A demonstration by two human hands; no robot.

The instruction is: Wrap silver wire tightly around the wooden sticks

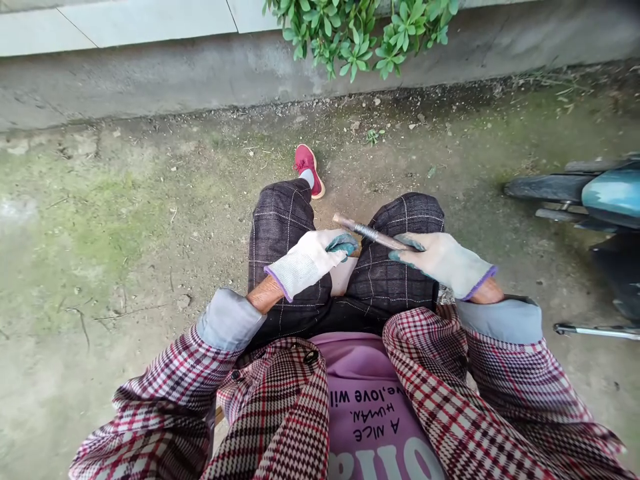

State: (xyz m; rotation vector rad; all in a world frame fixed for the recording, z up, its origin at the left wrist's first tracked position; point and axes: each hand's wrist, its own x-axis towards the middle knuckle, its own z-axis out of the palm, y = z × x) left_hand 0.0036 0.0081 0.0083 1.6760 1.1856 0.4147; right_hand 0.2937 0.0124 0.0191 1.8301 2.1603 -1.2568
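My right hand (443, 259), in a white work glove with a purple cuff, grips one end of a wooden stick (393, 240). Grey wire (366, 231) is wound around the middle of this stick, whose pale tip points up and left. In a matching glove, my left hand (320, 257) is closed, its teal-coated fingers curled just below the stick. What those fingers hold, if anything, is hidden. Beside them a small brown piece shows, too small to name. A pale flat thing (344, 275) lies between my thighs, under the left hand.
Bare ground (125, 233) with moss and pebbles surrounds me. Ahead runs a low concrete wall (165, 77) with a leafy bush (355, 33) hanging over it. My red shoe (311, 170) is on the ground. A two-wheeled vehicle (610, 197) stands at the right.
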